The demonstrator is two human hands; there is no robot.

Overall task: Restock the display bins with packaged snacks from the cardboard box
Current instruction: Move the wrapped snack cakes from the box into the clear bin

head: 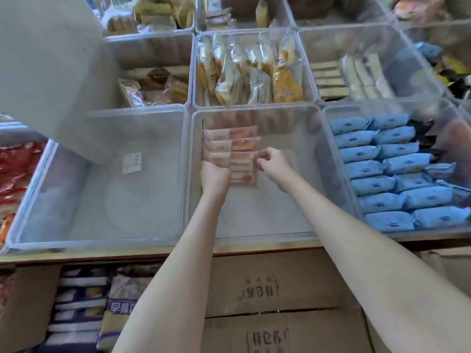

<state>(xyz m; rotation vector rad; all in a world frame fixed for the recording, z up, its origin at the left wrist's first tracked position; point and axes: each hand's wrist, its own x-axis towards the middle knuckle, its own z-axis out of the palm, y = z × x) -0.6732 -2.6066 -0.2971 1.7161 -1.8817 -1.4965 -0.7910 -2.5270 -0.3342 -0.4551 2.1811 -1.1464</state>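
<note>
Bench of clear bins (254, 112). Pink snack packets (230, 151) rowed at centre bin's 10 o'clock, left hand (215, 178) clamped on them, right hand (274, 163) pinching edges. Judged light, crinkly, slippery; best squeezed endwise.

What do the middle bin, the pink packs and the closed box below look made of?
Middle bin: likely clear, slightly frosted plastic; its floor shows through the walls.
Pink packs: thin glossy film wrappers, probably plastic, printed and crinkled.
Closed box: brown matte cardboard with stamped print and a seam between flaps.
</note>
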